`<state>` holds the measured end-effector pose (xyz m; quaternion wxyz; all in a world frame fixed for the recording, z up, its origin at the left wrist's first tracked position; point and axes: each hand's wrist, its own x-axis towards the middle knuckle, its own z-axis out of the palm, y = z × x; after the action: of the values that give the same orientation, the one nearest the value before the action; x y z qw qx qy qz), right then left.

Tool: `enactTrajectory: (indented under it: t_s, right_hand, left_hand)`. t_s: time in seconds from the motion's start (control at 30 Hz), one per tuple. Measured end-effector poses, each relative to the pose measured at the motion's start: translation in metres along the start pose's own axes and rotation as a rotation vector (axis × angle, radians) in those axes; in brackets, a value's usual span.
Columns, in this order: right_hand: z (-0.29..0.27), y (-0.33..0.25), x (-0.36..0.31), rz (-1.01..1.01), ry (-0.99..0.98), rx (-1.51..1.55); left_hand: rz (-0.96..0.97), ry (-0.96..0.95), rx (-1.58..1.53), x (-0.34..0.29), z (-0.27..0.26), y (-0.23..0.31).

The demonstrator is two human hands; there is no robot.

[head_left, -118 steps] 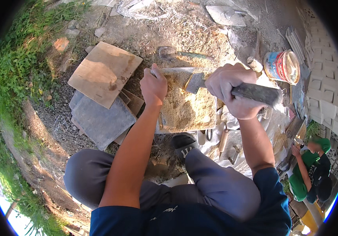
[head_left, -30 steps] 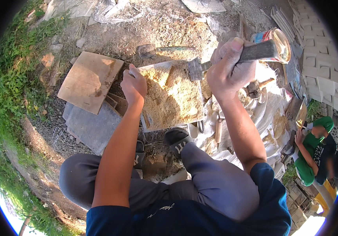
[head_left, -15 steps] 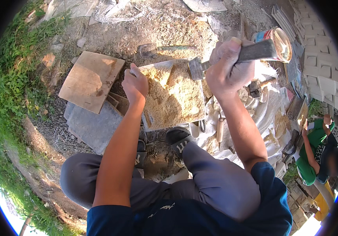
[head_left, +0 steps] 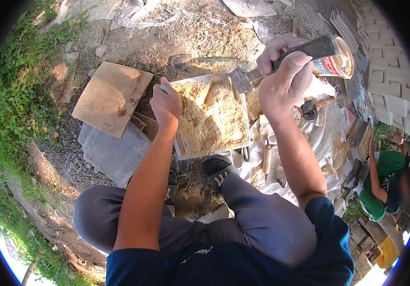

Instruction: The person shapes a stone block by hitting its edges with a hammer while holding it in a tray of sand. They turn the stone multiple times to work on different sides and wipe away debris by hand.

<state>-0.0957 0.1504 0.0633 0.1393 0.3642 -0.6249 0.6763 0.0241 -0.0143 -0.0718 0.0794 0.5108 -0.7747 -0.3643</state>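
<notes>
A square slab (head_left: 212, 119) with a rough, yellowish, crumbly top and pale straight edges lies in front of my feet. My left hand (head_left: 166, 101) is closed at its far left corner, fingers curled over the edge. My right hand (head_left: 286, 76) grips a short hand tool with a thick dark handle and a flat metal blade (head_left: 242, 80). The blade hangs over the slab's far right corner. Whether it touches the surface, I cannot tell.
Left of the slab, a brown board (head_left: 112, 100) lies over a grey slab (head_left: 114, 152). Beyond is a trowel (head_left: 182, 62). On the right are a tin can (head_left: 338, 62), a hammer (head_left: 310, 109), a wooden-handled tool (head_left: 267, 159), plastic sheeting (head_left: 319, 138) and another person (head_left: 386, 183).
My right hand has shifted slightly right and turned, tilting the tool so its handle end points higher. The left hand stays at the slab's corner.
</notes>
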Motion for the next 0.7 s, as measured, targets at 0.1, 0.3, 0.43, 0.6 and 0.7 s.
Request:
enactTrajectory:
  t_s: [0.1,0.3,0.43,0.6,0.7]
  right_hand:
    - [-0.001,-0.011,0.023,0.181,0.229,0.059]
    - [-0.003,-0.033,0.037,0.130,0.238,0.324]
    - [0.011,-0.031,0.032,0.165,0.158,0.341]
    - [0.014,-0.039,0.025,0.240,0.121,0.362]
    - [0.011,-0.037,0.026,0.131,0.054,0.562]
  left_hand:
    - [-0.013,-0.005,-0.008,-0.002,-0.001,0.002]
    - [-0.026,-0.030,-0.020,-0.004,-0.005,0.006]
    - [-0.027,-0.032,0.002,-0.002,-0.004,0.003]
    - [0.002,0.016,-0.002,-0.001,0.002,-0.001]
    - [0.023,0.014,0.001,-0.003,0.002,0.001]
